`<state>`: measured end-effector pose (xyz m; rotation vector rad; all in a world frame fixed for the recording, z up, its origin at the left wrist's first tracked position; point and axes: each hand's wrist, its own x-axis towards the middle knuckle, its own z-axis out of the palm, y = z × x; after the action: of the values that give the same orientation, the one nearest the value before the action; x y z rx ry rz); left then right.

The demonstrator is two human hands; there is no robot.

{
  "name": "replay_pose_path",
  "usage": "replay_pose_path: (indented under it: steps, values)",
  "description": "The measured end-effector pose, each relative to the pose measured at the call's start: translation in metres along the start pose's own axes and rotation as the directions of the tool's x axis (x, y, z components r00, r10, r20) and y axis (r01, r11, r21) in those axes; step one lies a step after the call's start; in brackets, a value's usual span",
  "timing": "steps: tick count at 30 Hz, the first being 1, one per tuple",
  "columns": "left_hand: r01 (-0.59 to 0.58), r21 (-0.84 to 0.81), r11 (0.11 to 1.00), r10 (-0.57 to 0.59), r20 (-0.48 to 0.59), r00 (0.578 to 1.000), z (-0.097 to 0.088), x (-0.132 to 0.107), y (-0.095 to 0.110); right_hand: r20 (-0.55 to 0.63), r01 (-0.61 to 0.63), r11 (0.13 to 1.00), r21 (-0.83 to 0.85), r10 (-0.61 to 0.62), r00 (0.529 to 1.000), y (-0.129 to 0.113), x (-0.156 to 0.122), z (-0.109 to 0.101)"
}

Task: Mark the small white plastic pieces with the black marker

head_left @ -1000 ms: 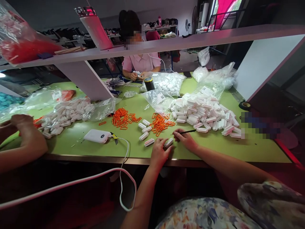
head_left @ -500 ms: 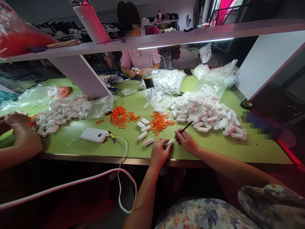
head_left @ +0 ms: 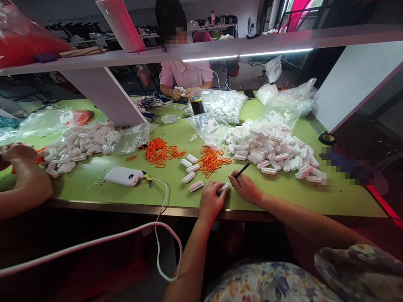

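Note:
My left hand [head_left: 210,200] is closed around a small white plastic connector housing [head_left: 224,187] just above the table's front edge. A thin black pen-like tool [head_left: 243,170] is pinched in my right hand [head_left: 247,188], its upper end slanting away to the right. The tool's lower end is at the housing; its tip is too small to make out. Several similar white housings [head_left: 189,178] lie in a short row to the left of my hands. Behind them is a heap of orange rectangular frames [head_left: 210,161]. To the right spreads a large pile of white housings [head_left: 267,147].
A white power bank [head_left: 123,175] with a white cable [head_left: 94,247] lies on the left. Another heap of orange frames [head_left: 157,151] sits behind it. A co-worker's arm [head_left: 27,180] rests at far left; another person [head_left: 185,79] sits opposite. A shelf [head_left: 220,48] spans above.
My right hand has shifted slightly left, bringing the black tool closer to the housing. My left hand keeps its grip. The whole view has moved a little.

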<state>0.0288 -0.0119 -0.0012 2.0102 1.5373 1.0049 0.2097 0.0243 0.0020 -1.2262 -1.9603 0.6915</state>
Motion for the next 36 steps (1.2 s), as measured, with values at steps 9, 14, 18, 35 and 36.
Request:
replay_pose_path:
  steps: [9,14,18,35,36]
  values:
    - [-0.003,0.023,1.0,0.003,0.003,1.0,-0.001,0.0,0.0,0.109,0.092,0.942,-0.322,-0.06,0.992,-0.002,0.007,0.013]
    - [-0.016,0.022,1.0,0.016,-0.002,1.0,-0.001,0.0,0.0,-0.08,0.072,0.996,-0.052,-0.076,0.994,0.004,0.001,0.01]
    - [-0.016,0.018,1.0,0.016,-0.01,1.0,0.0,0.0,0.001,-0.107,0.019,0.988,0.154,-0.002,0.994,0.003,0.001,0.007]
    - [-0.012,0.006,1.0,0.012,-0.005,1.0,0.0,0.0,0.0,-0.007,0.06,0.997,0.04,-0.059,0.998,-0.001,0.001,0.003]
    - [-0.01,0.004,1.0,0.01,-0.004,1.0,0.0,0.0,0.0,0.002,0.079,0.997,-0.003,-0.079,0.997,-0.001,0.001,0.003]
